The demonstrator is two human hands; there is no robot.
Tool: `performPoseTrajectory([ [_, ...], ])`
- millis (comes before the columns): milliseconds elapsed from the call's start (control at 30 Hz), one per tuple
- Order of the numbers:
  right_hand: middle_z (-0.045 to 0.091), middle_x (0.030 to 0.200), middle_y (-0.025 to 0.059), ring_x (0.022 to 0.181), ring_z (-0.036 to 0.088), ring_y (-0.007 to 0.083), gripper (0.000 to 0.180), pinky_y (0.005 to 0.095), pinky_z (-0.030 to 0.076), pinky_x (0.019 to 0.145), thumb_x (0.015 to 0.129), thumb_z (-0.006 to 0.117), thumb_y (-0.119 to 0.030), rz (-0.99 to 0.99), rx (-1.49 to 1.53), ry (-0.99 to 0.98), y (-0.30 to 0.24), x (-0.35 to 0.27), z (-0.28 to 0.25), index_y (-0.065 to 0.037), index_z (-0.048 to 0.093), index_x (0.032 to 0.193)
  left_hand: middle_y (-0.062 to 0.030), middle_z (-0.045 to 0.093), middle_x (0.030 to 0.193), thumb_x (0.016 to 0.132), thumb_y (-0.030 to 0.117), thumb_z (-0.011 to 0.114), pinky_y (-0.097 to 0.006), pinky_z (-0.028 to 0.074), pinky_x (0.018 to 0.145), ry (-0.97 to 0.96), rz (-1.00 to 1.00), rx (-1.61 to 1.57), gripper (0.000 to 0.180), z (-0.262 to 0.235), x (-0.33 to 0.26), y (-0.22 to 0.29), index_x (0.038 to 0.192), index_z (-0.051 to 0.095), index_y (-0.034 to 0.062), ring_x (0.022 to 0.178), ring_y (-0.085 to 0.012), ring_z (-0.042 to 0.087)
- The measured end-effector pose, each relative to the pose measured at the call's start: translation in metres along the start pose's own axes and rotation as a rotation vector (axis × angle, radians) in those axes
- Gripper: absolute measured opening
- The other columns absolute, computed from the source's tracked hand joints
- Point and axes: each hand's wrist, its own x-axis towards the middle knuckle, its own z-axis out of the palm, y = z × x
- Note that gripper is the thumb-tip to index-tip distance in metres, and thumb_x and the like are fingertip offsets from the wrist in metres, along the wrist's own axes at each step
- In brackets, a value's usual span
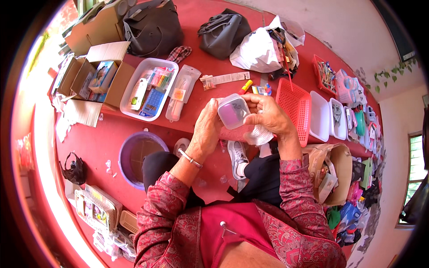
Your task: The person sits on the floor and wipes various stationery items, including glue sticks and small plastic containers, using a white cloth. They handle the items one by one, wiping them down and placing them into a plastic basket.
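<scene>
- Holding a small clear box (233,111), both hands on it, left of the big red basket (292,109), in front of the person; pinkish tint, rounded corners, dark marking.
- Left hand (206,127): partly curled along the box's left side, thumb up near the rim, some fingers hidden; bangle on wrist.
- Right hand (273,117): thumb and bent fingers gripping the box's right side, nearer the big red basket.
- Whitish ribbed item (260,135) just left of the basket's lower end, below the right hand; held or not, can't tell.
- Left of basket, on the red counter (210,96): yellow marker (246,86), then clear pouch (182,98), then white tray (125,99) with coloured pens and blue pack, farther off.
- Above basket, slightly left: white plastic bag (255,50); dark bag (225,33) beyond it.
- Right of basket: white tub (319,117) just beside, smaller white bin (338,119) next; small red basket (318,63) with pens, upper right.
- Lower right of basket: cardboard box (340,183), things inside.
- Well lower left of basket: purple tub (121,160) on red floor.
</scene>
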Motion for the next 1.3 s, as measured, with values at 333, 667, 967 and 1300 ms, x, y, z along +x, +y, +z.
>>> performPoseTrajectory([
  [333, 0.057, 0.103, 0.0111, 0.093, 0.055, 0.0136, 0.049, 0.0251, 0.043, 0.082, 0.078, 0.064, -0.024, 0.038, 0.249, 0.067, -0.002, -0.003, 0.006, 0.005, 0.047, 0.114, -0.0095, 0.047, 0.122, 0.090, 0.046, 0.032, -0.038, 0.033, 0.096, -0.136, -0.250, -0.487, 0.054, 0.008, -0.003, 0.005, 0.124, 0.040, 0.0051, 0.111, -0.0224, 0.045],
  [667, 0.060, 0.074, 0.0093, 0.057, 0.054, 0.0148, 0.035, 0.0244, 0.044, 0.052, 0.086, 0.050, -0.036, 0.175, 0.631, 0.093, 0.002, 0.008, 0.020, -0.002, 0.055, 0.094, -0.0047, 0.045, 0.118, 0.077, 0.017, 0.065, -0.029, 0.036, 0.089, -0.151, -0.059, -0.201, 0.056, 0.001, -0.006, 0.000, 0.124, 0.036, 0.0069, 0.107, -0.0141, 0.044],
  [967, 0.057, 0.061, 0.0064, 0.042, 0.051, 0.0138, 0.038, 0.0234, 0.042, 0.040, 0.088, 0.042, -0.040, 0.231, 0.619, 0.076, 0.031, 0.015, 0.007, -0.005, 0.057, 0.084, -0.0123, 0.049, 0.105, 0.074, 0.010, 0.066, -0.037, 0.036, 0.093, -0.134, 0.027, -0.047, 0.064, 0.017, -0.010, 0.013, 0.122, 0.025, 0.0024, 0.083, -0.0175, 0.057],
  [1300, 0.051, 0.059, 0.0021, 0.047, 0.045, 0.0091, 0.039, 0.0214, 0.036, 0.042, 0.089, 0.039, -0.039, 0.163, 0.305, 0.309, 0.016, 0.018, 0.029, -0.006, 0.057, 0.080, -0.0063, 0.048, 0.113, 0.078, 0.016, 0.063, -0.035, 0.037, 0.091, -0.124, 0.013, -0.131, 0.055, 0.007, -0.006, 0.007, 0.124, 0.033, 0.0048, 0.104, -0.0173, 0.047],
])
